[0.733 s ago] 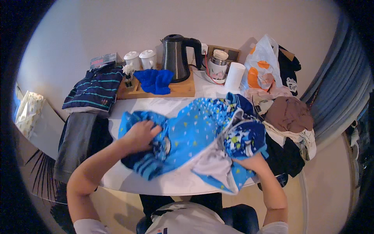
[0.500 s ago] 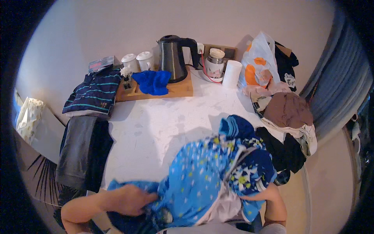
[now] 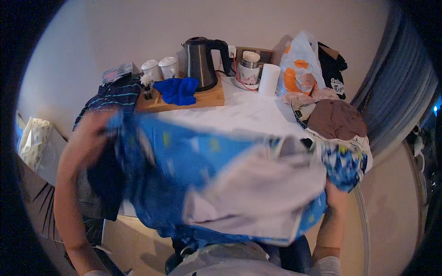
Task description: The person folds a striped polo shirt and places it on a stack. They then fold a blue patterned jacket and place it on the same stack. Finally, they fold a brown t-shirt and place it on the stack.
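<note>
A blue patterned garment (image 3: 175, 142) with yellow-green and white spots is stretched in the air between my hands, smeared by motion. Its pale lining (image 3: 258, 193) faces me over the middle and right part. My left hand (image 3: 94, 131) is raised at the garment's left end and closed on it, its fingers blurred. At the lower right end my right hand (image 3: 336, 195) grips the garment, most of the fingers tucked behind the cloth. The cloth hides much of the white table's front.
Folded clothes, a striped navy shirt (image 3: 110, 94) among them, lie at the left. Along the back stand an electric kettle (image 3: 200, 64), white lidded mugs (image 3: 168, 68), a blue cloth (image 3: 177, 91), a jar (image 3: 248, 71) and a white roll (image 3: 269, 79). A plastic bag (image 3: 299, 60) and brown cloth (image 3: 338, 119) are right.
The garment has been lifted off the table and spread wide, turning its pale lining toward me. My left hand has swung up and left; my right hand has moved slightly up and right.
</note>
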Tool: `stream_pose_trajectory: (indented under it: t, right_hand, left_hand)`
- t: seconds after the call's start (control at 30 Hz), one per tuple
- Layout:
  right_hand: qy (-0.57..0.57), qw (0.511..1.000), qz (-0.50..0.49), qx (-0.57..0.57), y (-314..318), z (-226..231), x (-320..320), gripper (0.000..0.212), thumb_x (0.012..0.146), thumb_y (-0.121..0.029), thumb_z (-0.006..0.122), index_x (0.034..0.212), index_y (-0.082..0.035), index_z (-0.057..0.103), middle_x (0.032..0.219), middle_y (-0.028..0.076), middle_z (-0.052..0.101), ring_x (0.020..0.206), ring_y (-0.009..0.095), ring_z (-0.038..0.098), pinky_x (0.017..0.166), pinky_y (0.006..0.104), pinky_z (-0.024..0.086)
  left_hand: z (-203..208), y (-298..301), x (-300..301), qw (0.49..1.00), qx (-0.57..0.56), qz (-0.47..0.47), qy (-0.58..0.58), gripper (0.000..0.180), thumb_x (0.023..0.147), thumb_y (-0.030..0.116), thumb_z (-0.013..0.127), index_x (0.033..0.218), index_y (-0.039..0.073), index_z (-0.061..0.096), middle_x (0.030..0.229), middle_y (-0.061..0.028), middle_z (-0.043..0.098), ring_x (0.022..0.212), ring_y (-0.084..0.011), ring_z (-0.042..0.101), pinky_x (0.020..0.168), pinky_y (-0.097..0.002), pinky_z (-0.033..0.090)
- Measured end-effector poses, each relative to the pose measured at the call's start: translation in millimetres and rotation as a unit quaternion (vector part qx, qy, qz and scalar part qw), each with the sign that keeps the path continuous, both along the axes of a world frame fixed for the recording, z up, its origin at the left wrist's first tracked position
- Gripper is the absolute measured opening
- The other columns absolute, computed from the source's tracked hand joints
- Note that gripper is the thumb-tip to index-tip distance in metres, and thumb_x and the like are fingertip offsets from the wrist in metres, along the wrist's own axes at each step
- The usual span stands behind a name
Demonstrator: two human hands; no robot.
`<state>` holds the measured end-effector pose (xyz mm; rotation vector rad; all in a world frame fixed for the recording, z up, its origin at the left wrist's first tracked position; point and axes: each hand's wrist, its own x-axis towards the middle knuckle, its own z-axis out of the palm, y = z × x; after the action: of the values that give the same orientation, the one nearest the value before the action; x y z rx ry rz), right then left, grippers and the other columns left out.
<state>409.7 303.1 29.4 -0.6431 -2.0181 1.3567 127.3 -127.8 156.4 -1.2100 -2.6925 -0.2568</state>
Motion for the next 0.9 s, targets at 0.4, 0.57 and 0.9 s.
stream_pose_trajectory:
  t: [0.4, 0.57, 0.9]
  right_hand:
    - [-0.036, 0.969, 0.054, -0.238, 70.3, -32.4, -97.9, 0.050, 0.078, -0.031, 0.075, 0.114, -0.002, 0.055, 0.107, 0.009, 0.063, 0.098, 0.017, 0.059, 0.090, 0.0309, 0.045]
    - [-0.016, 0.935, 0.077, -0.346, 60.9, -32.9, -100.0, 0.063, 0.077, -0.037, 0.073, 0.125, -0.003, 0.049, 0.114, 0.009, 0.061, 0.101, 0.021, 0.060, 0.086, 0.0364, 0.049]
    - [0.001, 0.888, 0.029, -0.459, 57.7, -23.6, -129.2, 0.047, 0.079, -0.034, 0.073, 0.112, -0.004, 0.062, 0.105, 0.009, 0.067, 0.096, 0.021, 0.063, 0.089, 0.0365, 0.049]
  left_hand:
    - [-85.5, 76.8, 68.4, 0.955, -0.123, -0.156, -0.220, 0.070, 0.061, 0.053, 0.076, 0.113, 0.010, 0.061, 0.105, -0.0190, 0.059, 0.100, -0.0374, 0.058, 0.087, -0.0436, 0.048]
    - [-126.1, 52.8, 138.1, 0.964, -0.200, -0.177, 0.000, 0.077, 0.064, 0.047, 0.070, 0.131, 0.014, 0.049, 0.130, -0.0228, 0.043, 0.110, -0.0398, 0.051, 0.086, -0.0524, 0.047]
    - [-166.3, 8.9, 73.1, 0.999, -0.018, 0.046, -0.015, 0.032, 0.073, 0.009, 0.062, 0.104, 0.003, 0.062, 0.126, -0.0249, 0.048, 0.114, -0.0432, 0.047, 0.094, -0.0515, 0.042]
